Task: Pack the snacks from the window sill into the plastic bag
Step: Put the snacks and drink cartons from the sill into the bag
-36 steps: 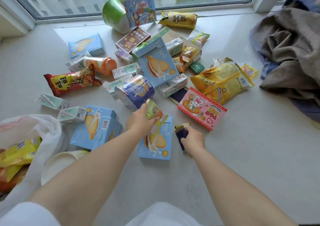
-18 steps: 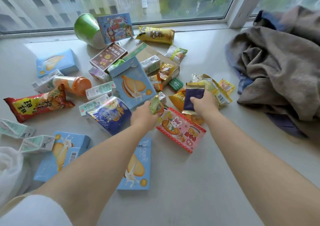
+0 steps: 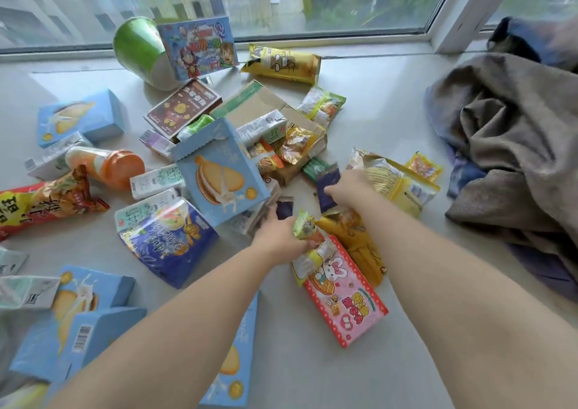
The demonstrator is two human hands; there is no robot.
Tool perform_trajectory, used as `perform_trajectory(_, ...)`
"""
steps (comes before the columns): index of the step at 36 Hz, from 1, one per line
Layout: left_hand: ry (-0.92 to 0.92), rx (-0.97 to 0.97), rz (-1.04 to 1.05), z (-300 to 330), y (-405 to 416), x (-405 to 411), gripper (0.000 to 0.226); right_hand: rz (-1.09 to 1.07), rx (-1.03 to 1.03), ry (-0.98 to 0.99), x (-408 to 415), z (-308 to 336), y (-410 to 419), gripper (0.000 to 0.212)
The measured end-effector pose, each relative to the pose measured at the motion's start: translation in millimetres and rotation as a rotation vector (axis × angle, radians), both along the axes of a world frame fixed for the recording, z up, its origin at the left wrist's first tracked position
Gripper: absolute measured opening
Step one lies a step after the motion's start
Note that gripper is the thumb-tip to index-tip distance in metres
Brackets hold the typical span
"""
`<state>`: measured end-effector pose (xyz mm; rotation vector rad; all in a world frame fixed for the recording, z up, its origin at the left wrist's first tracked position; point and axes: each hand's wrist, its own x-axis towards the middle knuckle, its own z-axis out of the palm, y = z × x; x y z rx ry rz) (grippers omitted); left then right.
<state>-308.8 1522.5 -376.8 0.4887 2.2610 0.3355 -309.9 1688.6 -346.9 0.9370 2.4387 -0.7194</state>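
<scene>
Snacks lie scattered over the pale window sill [image 3: 359, 361]. My left hand [image 3: 281, 236] grips a small green packet [image 3: 302, 225] with another light packet under it, and its fingertips touch a dark purple packet [image 3: 284, 207] lying by the milk cartons. My right hand [image 3: 352, 189] holds a second dark purple packet [image 3: 327, 186] just left of the yellow bags [image 3: 397, 183]. A pink rabbit packet [image 3: 344, 299] lies under my left wrist. A blue sandwich-biscuit box [image 3: 219, 170] leans in the middle of the pile. The plastic bag does not show clearly.
A crumpled grey-brown cloth [image 3: 516, 142] fills the right side. A green cup [image 3: 140, 48] and a cartoon box [image 3: 200, 45] stand by the window frame [image 3: 344, 41]. More blue boxes [image 3: 78, 330], a red bag [image 3: 40, 202] and an orange bottle [image 3: 106, 164] lie on the left.
Both hands reached forward into the pile. The right hand carried its purple packet from near my body up beside the yellow bags. The left hand, still holding the green packet, reached a second purple packet.
</scene>
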Motion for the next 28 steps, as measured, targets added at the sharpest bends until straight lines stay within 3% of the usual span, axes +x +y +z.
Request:
perform_trajectory(3,-0.077,0.015,0.084,-3.8,-0.5,-0.9,0.052,0.033,-0.019,-0.074,11.3,-18.4,-9.5,0.032)
perform_trajectory(7,-0.096,-0.016,0.101,1.0,-0.5,-0.2,0.056,-0.03,0.008,-0.03,22.6,-28.2,-15.5,0.022)
perform_trajectory(11,-0.115,-0.042,0.089,0.2,4.0,-4.1,0.075,-0.056,0.043,-0.048,30.8,-23.8,-16.0,0.022)
perform_trajectory(15,-0.193,-0.048,0.029,2.0,7.0,8.1,0.08,-0.094,0.043,-0.104,45.5,-17.4,-13.6,0.026)
perform_trajectory(21,-0.009,-0.001,-0.112,10.1,11.0,15.7,0.082,-0.217,-0.076,0.049,63.9,-13.7,-4.1,0.04)
perform_trajectory(24,-0.023,0.061,0.012,13.1,17.2,3.6,0.08,-0.261,-0.159,0.125,70.6,-12.6,-0.7,0.051)
perform_trajectory(28,-0.137,0.103,0.335,8.7,24.7,-14.2,0.1,-0.35,-0.203,0.198,73.4,-14.2,2.8,0.05)
